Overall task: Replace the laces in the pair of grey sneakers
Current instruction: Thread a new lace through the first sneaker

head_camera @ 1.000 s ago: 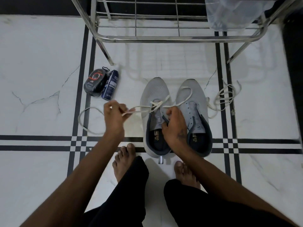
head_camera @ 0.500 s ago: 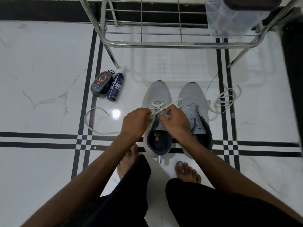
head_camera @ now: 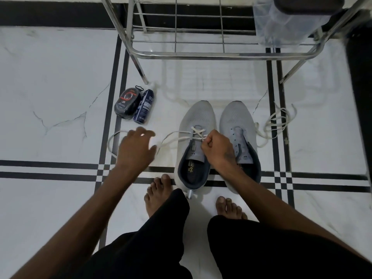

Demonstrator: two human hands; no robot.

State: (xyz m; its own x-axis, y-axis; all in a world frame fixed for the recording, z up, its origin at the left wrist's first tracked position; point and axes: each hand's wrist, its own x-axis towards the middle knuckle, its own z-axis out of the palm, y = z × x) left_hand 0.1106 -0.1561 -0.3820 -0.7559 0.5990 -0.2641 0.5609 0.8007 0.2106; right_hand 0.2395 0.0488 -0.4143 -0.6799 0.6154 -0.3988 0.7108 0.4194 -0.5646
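On a white marble floor [head_camera: 50, 77] crossed by black inlay lines, a dark oval shoe-polish case [head_camera: 127, 103] and a blue bottle [head_camera: 144, 106] were recorded lying side by side, touching, to the left of the sneakers. Just nearer, the left hand [head_camera: 136, 150] was found over the floor with fingers spread and relaxed, gripping nothing; its outline was blurred. A white lace [head_camera: 173, 137] was noted looping across the floor beneath and beside that hand, running rightward to the front eyelets of the left grey sneaker [head_camera: 198, 117], where one crossing was already threaded. The right hand [head_camera: 218, 150] was observed over that sneaker's tongue, fingers curled and pinching the lace at the eyelets. The right grey sneaker [head_camera: 235, 117] was set just beside the first, toes away from the person, its eyelets unlaced. A second white lace [head_camera: 275, 123] was logged lying loosely coiled on the floor to its right. Behind, a steel rack [head_camera: 201, 54] was recorded. Bare feet and dark trousers were seen at the lower edge.
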